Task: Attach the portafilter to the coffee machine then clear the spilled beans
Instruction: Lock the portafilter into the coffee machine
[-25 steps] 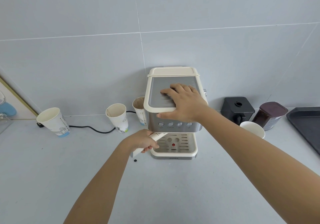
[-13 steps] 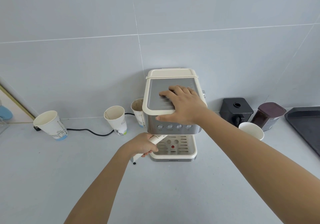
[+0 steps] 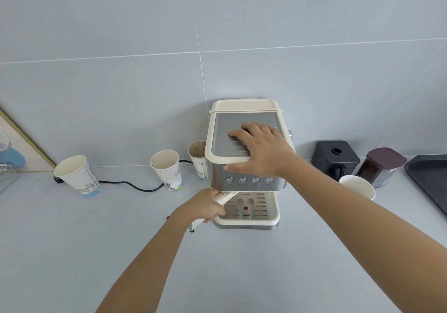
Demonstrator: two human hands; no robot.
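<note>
**Both hands on machine; portafilter handle gripped under brew head**

Left hand (image 3: 205, 205) is wrapped around the cream handle of the portafilter (image 3: 223, 197), fingers curled closed on it. Handle runs diagonally from lower left up toward the underside of the coffee machine (image 3: 244, 167); its far end goes out of sight beneath the button panel, so whether the basket is seated cannot be told. Right hand (image 3: 260, 154) lies flat on the machine's top plate, fingers together and extended across the grey ribbed surface, thumb hanging over the front edge just above the row of four round buttons.

Machine stands against the tiled wall on the grey counter (image 3: 242, 276). Drip tray (image 3: 249, 212) with a red dot sits below the handle.

Two small dark specks, apparently spilled beans (image 3: 192, 231), lie on the counter: one just below the handle's lower end, one just left of the wrist.

Left of the machine: three paper cups (image 3: 167, 170), the nearest one partly behind the machine body; a black cord (image 3: 130, 185) runs along the counter behind them. Right of the machine: black grinder (image 3: 335, 159), white cup (image 3: 358, 187), dark-lidded jar (image 3: 381, 167), dark tray (image 3: 430, 179) at the frame edge.
</note>
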